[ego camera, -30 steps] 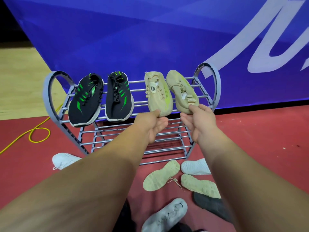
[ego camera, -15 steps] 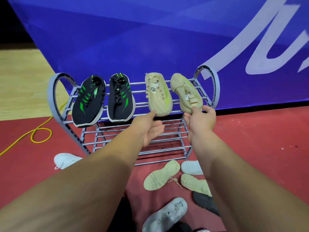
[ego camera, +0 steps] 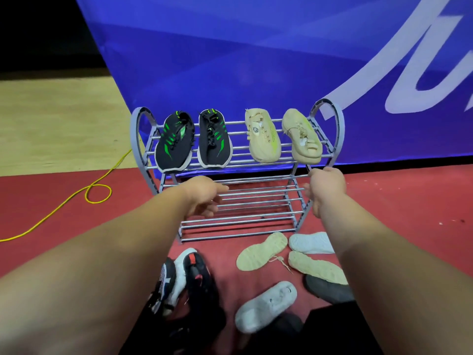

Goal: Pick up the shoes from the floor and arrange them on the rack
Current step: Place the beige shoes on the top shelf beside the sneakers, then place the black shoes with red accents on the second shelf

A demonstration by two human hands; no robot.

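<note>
Both my hands are empty. My left hand point(ego camera: 204, 196) hangs with its fingers point(ego camera: 220, 188) loosely curled in front of the middle shelf. My right hand point(ego camera: 327, 187) is relaxed too, just under the right beige sneaker point(ego camera: 303, 137).

That sneaker worries me. It sits skewed at the end of the rack point(ego camera: 135, 139) with its toe over the front rail, so a knock from my knuckles could tip it off. The left beige sneaker point(ego camera: 263, 138) and the black-and-green sneakers point(ego camera: 176, 144) look settled on the top shelf.

On the floor, the upturned beige shoes point(ego camera: 261, 251) trail a loose lace point(ego camera: 281, 261) that could snag as I lift. The white shoe point(ego camera: 266, 306) lies close below me, where I could easily kick it.
</note>
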